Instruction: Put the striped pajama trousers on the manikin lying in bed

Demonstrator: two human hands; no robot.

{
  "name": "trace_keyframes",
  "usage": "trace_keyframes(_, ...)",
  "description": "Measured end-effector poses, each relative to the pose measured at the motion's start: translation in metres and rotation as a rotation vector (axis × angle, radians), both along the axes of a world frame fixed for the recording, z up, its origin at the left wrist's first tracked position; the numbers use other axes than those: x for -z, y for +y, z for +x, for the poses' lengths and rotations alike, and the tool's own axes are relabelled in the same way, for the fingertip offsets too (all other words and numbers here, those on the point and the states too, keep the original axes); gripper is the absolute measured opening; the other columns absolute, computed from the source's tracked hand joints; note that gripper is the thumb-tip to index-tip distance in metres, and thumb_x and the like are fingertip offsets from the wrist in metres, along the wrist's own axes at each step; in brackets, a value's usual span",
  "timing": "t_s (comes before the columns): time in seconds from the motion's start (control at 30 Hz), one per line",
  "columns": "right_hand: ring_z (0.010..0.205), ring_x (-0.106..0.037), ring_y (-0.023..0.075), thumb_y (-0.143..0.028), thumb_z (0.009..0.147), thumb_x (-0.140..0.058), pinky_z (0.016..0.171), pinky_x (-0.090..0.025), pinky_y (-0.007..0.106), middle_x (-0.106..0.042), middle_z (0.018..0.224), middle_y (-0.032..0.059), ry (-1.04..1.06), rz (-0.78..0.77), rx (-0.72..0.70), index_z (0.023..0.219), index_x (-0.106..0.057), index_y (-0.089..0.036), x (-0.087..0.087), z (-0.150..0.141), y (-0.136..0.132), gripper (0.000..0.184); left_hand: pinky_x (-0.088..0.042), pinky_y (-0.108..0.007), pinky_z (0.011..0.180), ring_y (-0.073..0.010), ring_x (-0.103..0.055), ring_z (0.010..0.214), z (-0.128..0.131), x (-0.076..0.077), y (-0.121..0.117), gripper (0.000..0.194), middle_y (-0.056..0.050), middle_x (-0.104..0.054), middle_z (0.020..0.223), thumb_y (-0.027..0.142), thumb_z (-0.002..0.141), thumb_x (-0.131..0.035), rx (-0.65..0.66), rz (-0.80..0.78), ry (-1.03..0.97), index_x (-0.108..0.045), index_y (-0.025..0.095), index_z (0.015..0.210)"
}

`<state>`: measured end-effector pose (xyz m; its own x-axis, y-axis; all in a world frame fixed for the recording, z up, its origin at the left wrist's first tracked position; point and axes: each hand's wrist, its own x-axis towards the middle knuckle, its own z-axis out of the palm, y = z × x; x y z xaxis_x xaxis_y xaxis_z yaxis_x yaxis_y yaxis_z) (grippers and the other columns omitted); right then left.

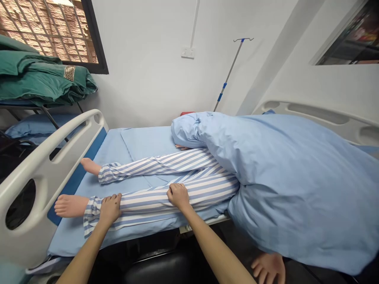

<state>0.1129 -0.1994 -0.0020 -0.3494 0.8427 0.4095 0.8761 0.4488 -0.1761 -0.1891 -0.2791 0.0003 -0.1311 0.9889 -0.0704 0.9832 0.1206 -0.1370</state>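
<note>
A figure in blue-and-white striped pyjama trousers (166, 173) lies on a hospital bed, bare feet (71, 205) toward the footboard. A light blue quilt (290, 173) covers its upper body. My left hand (110, 208) rests on the near leg by the ankle, fingers curled on the cloth. My right hand (178, 196) presses on the same leg near the knee, fingers bent. A hand of the figure (268, 268) hangs below the quilt at the bed's near side.
White plastic footboard (38, 177) at left, headboard rail (322, 114) at right. Blue sheet (139, 144) covers the mattress. An IV pole (229, 73) leans at the wall. Folded green blankets (41, 79) lie on a rack at far left under a barred window.
</note>
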Motion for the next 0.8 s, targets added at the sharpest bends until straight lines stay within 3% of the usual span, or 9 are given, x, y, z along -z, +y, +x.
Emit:
trace_keyframes(0.5,0.074,-0.053,0.0156,-0.017,0.077,-0.046,0.073,-0.028,0.026,-0.063,0.073,0.0028,-0.015,0.003,-0.004,0.075,-0.058,-0.017,0.0021,-0.0035,-0.0005,0.012,-0.027,-0.037,0.087,-0.0255,-0.049,0.094,-0.0018,0.0088,-0.0039,0.048,-0.011,-0.059,0.101,0.011,0.066,-0.047,0.012,0.124,-0.110,-0.052,0.013,0.114)
trace_keyframes(0.8,0.075,-0.055,0.0165,-0.018,0.077,-0.045,0.074,-0.029,0.026,-0.063,0.073,0.0031,-0.004,0.001,-0.019,0.077,-0.059,-0.017,0.0003,-0.0041,-0.0023,0.014,-0.027,-0.038,0.088,-0.0261,-0.049,0.097,-0.0029,0.0029,-0.0075,0.048,-0.012,-0.058,0.104,0.014,0.068,-0.051,0.017,0.100,-0.169,-0.051,0.013,0.116)
